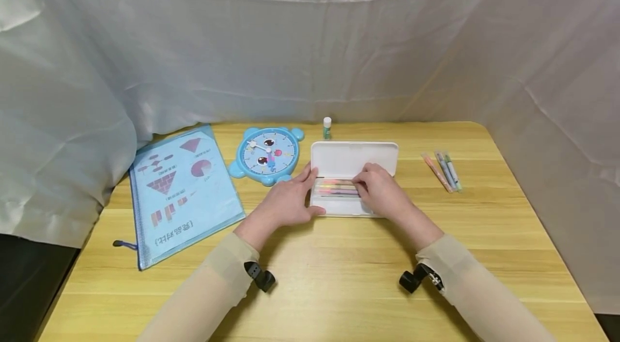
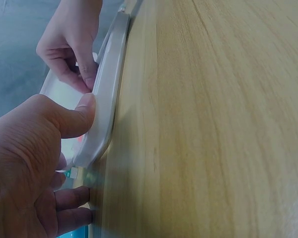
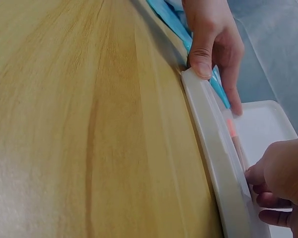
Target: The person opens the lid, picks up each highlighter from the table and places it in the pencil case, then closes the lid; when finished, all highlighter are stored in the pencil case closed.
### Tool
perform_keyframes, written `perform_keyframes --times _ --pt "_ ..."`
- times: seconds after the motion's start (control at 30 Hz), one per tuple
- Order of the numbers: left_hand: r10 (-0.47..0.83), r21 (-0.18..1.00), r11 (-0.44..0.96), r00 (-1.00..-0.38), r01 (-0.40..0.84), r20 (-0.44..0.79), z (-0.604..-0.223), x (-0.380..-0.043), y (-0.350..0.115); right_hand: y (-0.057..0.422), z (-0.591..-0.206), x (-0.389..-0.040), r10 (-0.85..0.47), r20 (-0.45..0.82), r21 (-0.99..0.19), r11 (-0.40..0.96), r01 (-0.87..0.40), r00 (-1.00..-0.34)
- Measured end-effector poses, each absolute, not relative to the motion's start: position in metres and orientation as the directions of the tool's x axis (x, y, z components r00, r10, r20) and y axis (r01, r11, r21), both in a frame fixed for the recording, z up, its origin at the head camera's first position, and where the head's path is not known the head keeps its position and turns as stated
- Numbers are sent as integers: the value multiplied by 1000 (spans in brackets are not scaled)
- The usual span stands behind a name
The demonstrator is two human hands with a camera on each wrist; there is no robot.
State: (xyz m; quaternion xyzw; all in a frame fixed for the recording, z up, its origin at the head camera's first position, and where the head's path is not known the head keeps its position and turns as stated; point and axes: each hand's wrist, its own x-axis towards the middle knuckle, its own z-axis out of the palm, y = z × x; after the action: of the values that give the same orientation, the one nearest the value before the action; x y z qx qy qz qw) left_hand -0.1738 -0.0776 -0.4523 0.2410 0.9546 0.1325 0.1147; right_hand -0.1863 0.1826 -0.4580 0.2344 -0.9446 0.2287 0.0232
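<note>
At the table's left, a blue zip folder (image 1: 213, 203) lies slanted, its large bracketed Chinese characters seeming to read 竞品对比; the smaller captions are too fine to read. Next comes a blue toy clock (image 1: 260, 161) with a cartoon face, its numerals illegible. Reaching in at a slant, the left hand (image 1: 289, 202) has thumb and fingers spread wide along the left end of an open white case (image 1: 353, 155), thumb on the front corner. Behind the case stands a glue stick (image 1: 327, 128), its green label unreadable. Coloured pens (image 1: 336, 189) lie inside the case; the right hand (image 1: 382, 191), wrist angled inward, pinches one's right end, fingers curled. Farther right lie three loose pens (image 1: 446, 171), their print too small to read.
</note>
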Motion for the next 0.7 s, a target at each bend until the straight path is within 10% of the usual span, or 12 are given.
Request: perform_keyframes --times 0.7 --pt "492 296 851 -855 433 -165 -453 -175 -78 189 -453 -184 -460 158 -444 757 -479 -874"
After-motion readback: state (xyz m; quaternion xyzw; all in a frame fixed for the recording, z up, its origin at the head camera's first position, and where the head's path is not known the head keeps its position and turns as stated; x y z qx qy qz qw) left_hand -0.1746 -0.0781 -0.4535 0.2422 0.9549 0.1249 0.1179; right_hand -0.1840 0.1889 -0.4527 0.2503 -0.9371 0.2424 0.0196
